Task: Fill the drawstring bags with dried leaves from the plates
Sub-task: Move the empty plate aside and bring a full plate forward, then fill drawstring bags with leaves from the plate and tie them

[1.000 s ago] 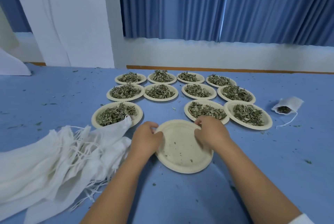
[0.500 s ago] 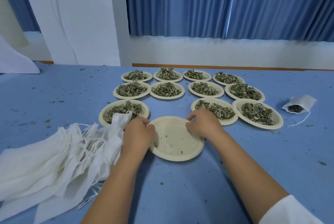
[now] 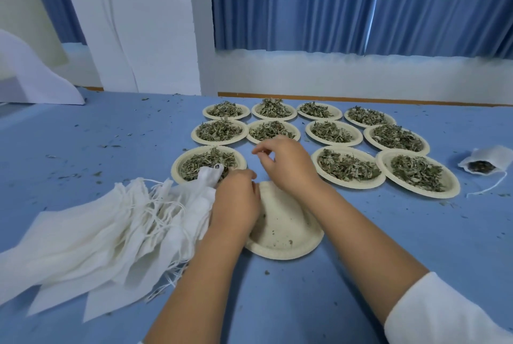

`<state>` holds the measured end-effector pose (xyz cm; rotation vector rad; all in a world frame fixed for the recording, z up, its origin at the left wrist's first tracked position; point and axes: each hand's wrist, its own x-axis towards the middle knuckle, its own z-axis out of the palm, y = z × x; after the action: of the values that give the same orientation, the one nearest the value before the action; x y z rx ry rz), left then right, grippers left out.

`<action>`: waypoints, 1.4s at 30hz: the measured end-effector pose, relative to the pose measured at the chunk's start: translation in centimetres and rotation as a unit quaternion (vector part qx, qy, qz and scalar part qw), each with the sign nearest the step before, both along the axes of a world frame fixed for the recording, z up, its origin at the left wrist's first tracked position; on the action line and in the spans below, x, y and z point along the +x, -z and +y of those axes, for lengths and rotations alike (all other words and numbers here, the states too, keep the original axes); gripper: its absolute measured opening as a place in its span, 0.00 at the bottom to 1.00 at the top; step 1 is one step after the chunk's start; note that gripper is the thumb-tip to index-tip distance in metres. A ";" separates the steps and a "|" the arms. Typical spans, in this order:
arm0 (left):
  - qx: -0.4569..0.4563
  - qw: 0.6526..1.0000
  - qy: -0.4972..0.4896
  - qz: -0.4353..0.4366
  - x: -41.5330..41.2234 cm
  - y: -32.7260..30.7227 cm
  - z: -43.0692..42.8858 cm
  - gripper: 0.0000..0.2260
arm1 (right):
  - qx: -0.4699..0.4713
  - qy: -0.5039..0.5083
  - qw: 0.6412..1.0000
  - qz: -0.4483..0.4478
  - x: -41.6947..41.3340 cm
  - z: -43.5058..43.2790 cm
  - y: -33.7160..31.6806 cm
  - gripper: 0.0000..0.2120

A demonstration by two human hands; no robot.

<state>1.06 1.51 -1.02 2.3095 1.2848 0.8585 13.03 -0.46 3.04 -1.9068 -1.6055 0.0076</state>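
Observation:
An empty paper plate with a few leaf crumbs lies in front of me on the blue table, its left side bent upward. My left hand grips that raised left rim, fingers curled over it. Just beyond the plate's far edge, my right hand hovers with loosely curled fingers and nothing visible in them. A heap of empty white drawstring bags lies to the left, one bag overlapping the nearest plate of dried leaves. Several more leaf-filled plates stand in rows behind. A filled bag lies far right.
Leaf crumbs are scattered over the blue table. A white wall and blue curtains rise behind the table's far edge. A white cloth shape sits at the far left.
My right hand has let go of the plate's rim and lifted toward the far plates. My left hand has bent the plate's left side up.

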 end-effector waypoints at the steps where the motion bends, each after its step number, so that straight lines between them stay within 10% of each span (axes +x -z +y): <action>1: -0.006 1.000 0.001 0.012 -0.1 0.1 0.0 0.10 | -0.002 -0.047 0.999 0.005 -0.7 0.8 -0.5 0.09; 11: -0.094 0.993 -0.050 0.060 0.2 0.3 0.5 0.14 | -0.141 -0.233 0.962 0.003 -3.6 4.9 -1.5 0.08; 27: -0.026 0.998 -0.028 0.050 -1.0 0.6 0.6 0.17 | 0.103 -0.073 0.924 0.361 4.5 -4.1 0.2 0.09; 31: -0.040 0.997 -0.051 0.029 -0.7 0.4 0.5 0.12 | 0.093 -0.002 0.858 0.504 6.8 -6.0 1.3 0.16; 42: -0.050 0.989 0.022 -0.140 2.9 -1.3 -1.6 0.13 | -0.015 0.066 0.901 0.428 10.9 -8.9 3.5 0.17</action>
<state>4.01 -0.05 0.26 2.0460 1.1242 1.0369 23.94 -9.32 -0.50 -1.6605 -0.8700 0.7162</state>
